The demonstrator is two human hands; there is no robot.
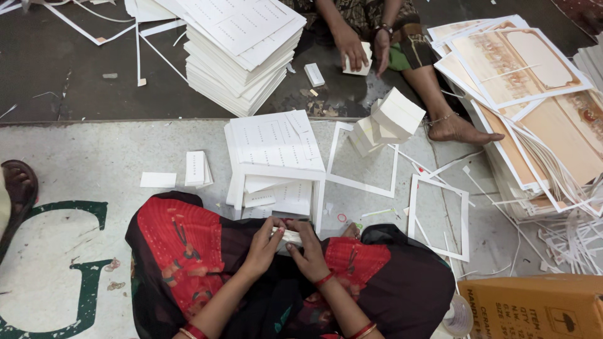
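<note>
1. while both hands meet over the lap, the left hand (265, 243) and right hand (309, 250) are clenched on a small white card bundle (290, 237), held between them above the red and black cloth.
2. just beyond the knees, a low pile of punched white sheets (276, 157) lies on the floor (75, 163), with two empty white paper frames (362, 183) beside it.
3. farther off, a leaning stack of cards (386, 122) stands near another person's bare foot (461, 130).
4. at the far edge, that person's hands (361, 47) hold a white card, beside a tall sheet stack (242, 56).
</note>
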